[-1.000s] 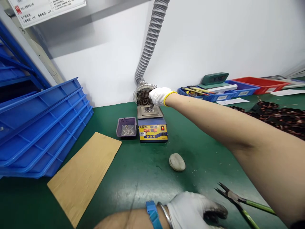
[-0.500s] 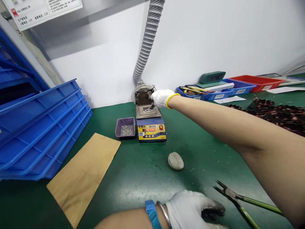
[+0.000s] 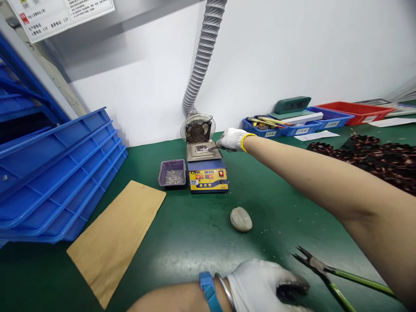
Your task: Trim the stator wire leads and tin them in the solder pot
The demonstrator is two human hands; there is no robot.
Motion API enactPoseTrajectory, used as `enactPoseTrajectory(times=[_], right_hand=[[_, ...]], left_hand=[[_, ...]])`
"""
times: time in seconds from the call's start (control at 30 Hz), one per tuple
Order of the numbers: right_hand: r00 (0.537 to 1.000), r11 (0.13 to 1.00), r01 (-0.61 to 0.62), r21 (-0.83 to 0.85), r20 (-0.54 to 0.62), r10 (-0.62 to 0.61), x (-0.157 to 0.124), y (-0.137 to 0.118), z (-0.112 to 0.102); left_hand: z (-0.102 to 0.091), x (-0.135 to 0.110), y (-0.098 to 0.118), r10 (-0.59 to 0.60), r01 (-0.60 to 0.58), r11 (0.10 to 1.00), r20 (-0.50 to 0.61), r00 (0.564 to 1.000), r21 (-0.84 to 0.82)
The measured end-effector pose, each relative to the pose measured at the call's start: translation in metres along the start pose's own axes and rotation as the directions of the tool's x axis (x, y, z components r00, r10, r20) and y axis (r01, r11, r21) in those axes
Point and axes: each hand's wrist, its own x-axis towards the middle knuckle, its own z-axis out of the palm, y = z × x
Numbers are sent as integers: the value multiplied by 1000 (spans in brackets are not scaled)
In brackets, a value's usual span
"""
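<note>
One gloved right hand [image 3: 232, 139] above a green table [image 3: 182, 234], pinching a thin tool [image 3: 213, 148] over the metal top [image 3: 197, 154] of a machine [image 3: 209, 180], just left of that hand. Farther left of it, a purple tray [image 3: 177, 164] with silvery bits [image 3: 174, 178]. With the gloved left hand [image 3: 262, 286], curls fingers [image 3: 296, 282] low near the table; cannot tell whether gripping anything. Just right of this hand, green-handled pliers [image 3: 316, 263]; beyond it, a pale round lump [image 3: 241, 219].

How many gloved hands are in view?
2: the right hand, holding a thin tool at the yellow-fronted machine; the left hand, partly out of frame, near the pliers.
</note>
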Motion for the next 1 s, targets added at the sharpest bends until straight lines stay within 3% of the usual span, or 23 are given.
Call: enactPoseTrajectory(times=[0.1,0.23,0.67,1.0], right_hand=[[987,978,-155,137,64,147,-9,-1,11],[974,932,-225,283,62,217,-13,-5,22],[969,848,-223,481,13,247,-21,-5,39],[974,866,-196,459,-15,228,-36,-2,34]], left_hand=[[0,0,0,-11,11,1000,1,1000,4],[0,0,1,-2,3,1000,-18,1000,12],[3,1,0,24,-25,1000,-71,997,-12],[0,0,3,26,-26,1000,-59,998,-7]])
